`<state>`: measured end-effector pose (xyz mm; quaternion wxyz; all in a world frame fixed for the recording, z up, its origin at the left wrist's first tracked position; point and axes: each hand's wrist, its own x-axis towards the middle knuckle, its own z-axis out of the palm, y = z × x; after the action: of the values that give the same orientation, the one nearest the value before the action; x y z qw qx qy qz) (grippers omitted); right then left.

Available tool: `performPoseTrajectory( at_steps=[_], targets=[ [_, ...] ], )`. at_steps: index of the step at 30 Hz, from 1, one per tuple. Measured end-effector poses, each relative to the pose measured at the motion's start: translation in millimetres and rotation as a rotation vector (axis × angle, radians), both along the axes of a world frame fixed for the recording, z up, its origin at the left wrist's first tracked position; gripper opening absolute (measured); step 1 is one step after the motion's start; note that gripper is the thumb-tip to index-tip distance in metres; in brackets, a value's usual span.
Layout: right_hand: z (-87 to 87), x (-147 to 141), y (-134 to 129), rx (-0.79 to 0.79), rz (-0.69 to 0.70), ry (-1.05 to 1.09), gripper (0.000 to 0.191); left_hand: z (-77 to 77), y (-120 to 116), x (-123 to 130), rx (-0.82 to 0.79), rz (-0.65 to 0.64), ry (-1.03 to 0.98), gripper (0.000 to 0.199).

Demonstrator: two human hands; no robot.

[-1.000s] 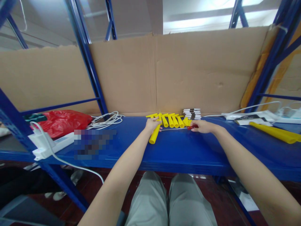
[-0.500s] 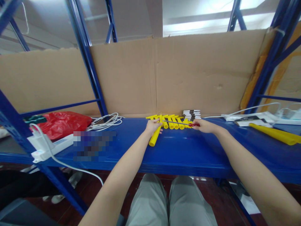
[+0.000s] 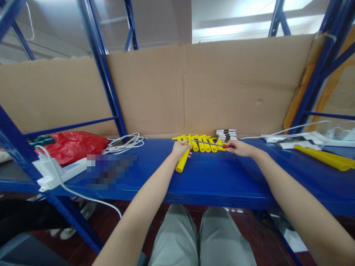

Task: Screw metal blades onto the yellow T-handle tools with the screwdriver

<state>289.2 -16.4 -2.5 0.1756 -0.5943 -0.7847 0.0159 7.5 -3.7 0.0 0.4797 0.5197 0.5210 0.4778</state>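
My left hand point(image 3: 181, 147) is closed around a yellow tapered plastic tube point(image 3: 182, 162), whose round wide end points toward me. My right hand point(image 3: 240, 148) grips the red handle of a screwdriver point(image 3: 229, 146). Its thin metal shaft runs left to the upper part of the held tube; exactly where the tip meets it is too small to tell. Behind the shaft, several similar yellow tubes point(image 3: 205, 146) lie side by side on the blue shelf. A pile of smaller yellow pieces point(image 3: 220, 144) lies beside them, partly behind the screwdriver.
White folded packets point(image 3: 226, 133) are stacked against the cardboard wall point(image 3: 235, 85). Two more yellow tubes point(image 3: 324, 157) lie at the right. At the left are a red plastic bag point(image 3: 74, 146), coiled white cable point(image 3: 124, 143) and a power strip point(image 3: 62, 175). Blue uprights point(image 3: 104, 70) frame the shelf point(image 3: 222, 181).
The screwdriver's shaft has tilted very slightly, its left end now a little higher. Both hands otherwise keep their places and their grips.
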Motion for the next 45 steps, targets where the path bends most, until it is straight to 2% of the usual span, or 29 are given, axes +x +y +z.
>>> performPoseTrajectory(
  at_steps=[21, 45],
  targets=[
    [6.5, -2.8, -5.2, 0.103, 0.039, 0.045, 0.012, 1.7, -3.6, 2.8, -0.004, 0.02, 0.005, 0.051],
    [7.8, -4.4, -7.0, 0.082, 0.017, 0.037, 0.013, 2.1, -3.4, 2.4, -0.033, 0.016, -0.057, 0.052]
  ],
)
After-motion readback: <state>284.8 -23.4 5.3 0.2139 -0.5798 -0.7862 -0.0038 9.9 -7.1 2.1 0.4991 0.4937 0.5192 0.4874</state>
